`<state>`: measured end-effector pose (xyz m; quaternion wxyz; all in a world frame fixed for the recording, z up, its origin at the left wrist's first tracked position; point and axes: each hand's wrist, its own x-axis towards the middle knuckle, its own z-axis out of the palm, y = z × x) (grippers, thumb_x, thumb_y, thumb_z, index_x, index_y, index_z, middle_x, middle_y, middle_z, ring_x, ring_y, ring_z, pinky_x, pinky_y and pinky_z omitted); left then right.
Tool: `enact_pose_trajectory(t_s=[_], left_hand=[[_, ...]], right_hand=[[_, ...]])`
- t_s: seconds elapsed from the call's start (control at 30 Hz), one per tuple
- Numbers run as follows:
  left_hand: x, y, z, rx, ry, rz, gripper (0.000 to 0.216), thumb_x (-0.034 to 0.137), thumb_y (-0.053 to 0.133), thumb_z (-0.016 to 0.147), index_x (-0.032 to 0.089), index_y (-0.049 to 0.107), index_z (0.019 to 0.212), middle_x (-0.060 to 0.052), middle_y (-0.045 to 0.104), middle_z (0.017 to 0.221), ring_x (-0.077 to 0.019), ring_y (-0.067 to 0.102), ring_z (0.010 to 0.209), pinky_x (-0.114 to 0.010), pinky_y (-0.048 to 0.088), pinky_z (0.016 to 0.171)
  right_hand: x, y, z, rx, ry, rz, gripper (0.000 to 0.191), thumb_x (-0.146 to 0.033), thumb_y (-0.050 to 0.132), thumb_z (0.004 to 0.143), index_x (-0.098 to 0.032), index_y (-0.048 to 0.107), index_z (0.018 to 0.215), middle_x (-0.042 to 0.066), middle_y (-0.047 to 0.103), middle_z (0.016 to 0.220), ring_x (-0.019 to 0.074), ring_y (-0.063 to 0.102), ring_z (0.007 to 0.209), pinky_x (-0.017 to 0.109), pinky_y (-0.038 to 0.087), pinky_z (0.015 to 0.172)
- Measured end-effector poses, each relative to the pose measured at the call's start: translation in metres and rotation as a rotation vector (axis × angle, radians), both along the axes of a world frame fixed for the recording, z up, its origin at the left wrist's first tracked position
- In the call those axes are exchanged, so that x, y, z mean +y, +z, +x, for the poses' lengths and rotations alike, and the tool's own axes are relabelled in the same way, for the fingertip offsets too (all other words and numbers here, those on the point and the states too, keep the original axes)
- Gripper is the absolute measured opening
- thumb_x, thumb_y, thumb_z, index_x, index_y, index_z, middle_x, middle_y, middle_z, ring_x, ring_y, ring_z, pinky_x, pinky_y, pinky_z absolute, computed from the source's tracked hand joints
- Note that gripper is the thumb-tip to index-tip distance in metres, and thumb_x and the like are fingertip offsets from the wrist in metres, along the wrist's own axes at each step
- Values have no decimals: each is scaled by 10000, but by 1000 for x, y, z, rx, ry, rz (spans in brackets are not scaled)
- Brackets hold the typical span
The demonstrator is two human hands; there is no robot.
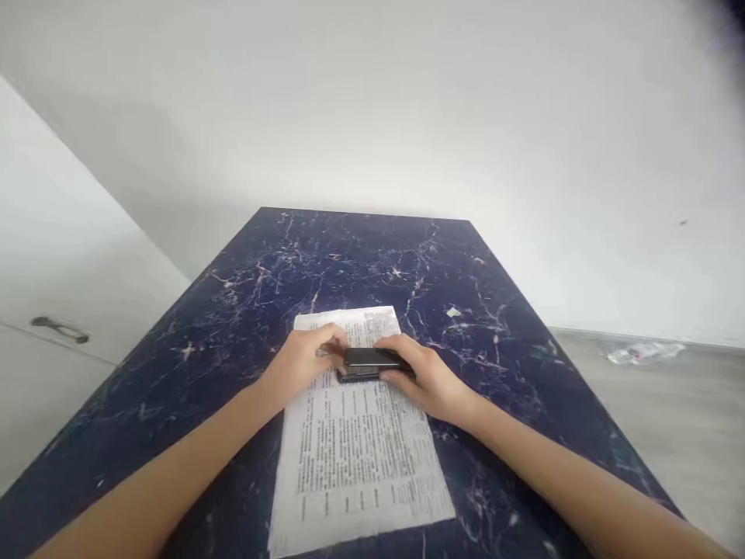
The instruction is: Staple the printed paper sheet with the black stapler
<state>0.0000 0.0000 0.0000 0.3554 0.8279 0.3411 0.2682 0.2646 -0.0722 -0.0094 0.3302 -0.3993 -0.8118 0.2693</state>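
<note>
A printed sheet of paper [358,454] lies flat on a dark blue marbled table [372,264]. A small black oblong object, perhaps a stapler [372,362], rests across the upper part of the sheet. My left hand [303,361] grips its left end with curled fingers. My right hand [427,376] holds its right end, fingers wrapped along the side. Both forearms reach in from the bottom of the view.
A white wall stands behind the table. A white cabinet with a metal handle [61,330] is at the left. A crumpled clear plastic wrapper [643,353] lies on the grey floor at the right.
</note>
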Motion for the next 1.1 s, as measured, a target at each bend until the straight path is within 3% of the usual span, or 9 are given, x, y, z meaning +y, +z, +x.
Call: enact_pose_trajectory(t_s=[0.17, 0.27, 0.37, 0.47, 0.6, 0.73, 0.83, 0.97, 1.1], left_hand=[[0, 4, 1, 81, 4, 49, 53, 264, 608, 923, 254, 657, 904, 0, 770, 907, -209, 754, 878, -339, 592, 827], [4, 6, -5, 178, 25, 94, 185, 414, 704, 886, 286, 703, 1019, -21, 774, 1058, -265, 741, 984, -416, 583, 894], [12, 2, -13, 269, 152, 232, 402, 554, 608, 950, 291, 685, 1245, -86, 704, 1314, -348, 649, 1228, -539, 504, 1044], [18, -8, -17, 358, 193, 353, 562, 567, 545, 979, 224, 587, 1423, -153, 571, 1499, -411, 483, 1416, -618, 373, 1159], [25, -15, -19, 401, 187, 372, 443, 492, 572, 962, 215, 645, 1299, -159, 641, 1345, -406, 577, 1272, -594, 432, 1083], [32, -6, -29, 264, 272, 301, 217, 356, 560, 968, 258, 643, 1143, -103, 709, 1131, -309, 671, 1025, -453, 512, 896], [39, -1, -39, 114, 362, 274, 134, 305, 575, 962, 267, 624, 1082, -63, 727, 1053, -249, 681, 923, -371, 502, 804], [45, -1, -45, 2, 446, 282, 75, 284, 598, 951, 250, 602, 1017, -30, 717, 956, -213, 670, 885, -333, 486, 782], [47, -1, -43, -89, 493, 249, 47, 238, 591, 938, 235, 575, 982, -20, 705, 930, -197, 657, 856, -328, 487, 795]], right_hand=[[1, 5, 0, -49, -14, 68, 311, -283, 572, 1044, -241, 521, 1348, 111, 666, 1201, 254, 635, 1100, 431, 562, 936], [-3, 5, -2, -51, -74, 138, 320, -338, 668, 993, -242, 586, 1287, 89, 708, 1156, 260, 656, 1079, 465, 539, 984], [-7, 6, 1, -5, -247, 179, 271, -341, 718, 943, -245, 647, 1186, 62, 741, 1118, 261, 688, 1039, 487, 527, 999], [-7, 9, 11, 33, -510, 159, 274, -326, 717, 907, -230, 655, 1156, 63, 749, 1073, 253, 702, 951, 438, 569, 878], [-2, 14, 28, -29, -660, 162, 254, -294, 700, 870, -229, 655, 1111, 61, 751, 1049, 258, 707, 925, 427, 565, 853], [2, 21, 39, -170, -573, 157, 371, -235, 646, 844, -236, 620, 1214, 71, 742, 1104, 279, 706, 999, 436, 538, 902], [0, 31, 45, -319, -505, 139, 415, -211, 638, 785, -220, 617, 1199, 74, 729, 1067, 269, 687, 921, 401, 517, 825], [-7, 49, 51, -434, -216, -7, 302, -175, 619, 743, -213, 635, 1042, 31, 698, 938, 199, 627, 780, 317, 449, 691], [-16, 62, 43, -416, 19, -132, 314, -102, 566, 724, -215, 629, 1010, 7, 664, 948, 155, 589, 771, 289, 421, 680]])
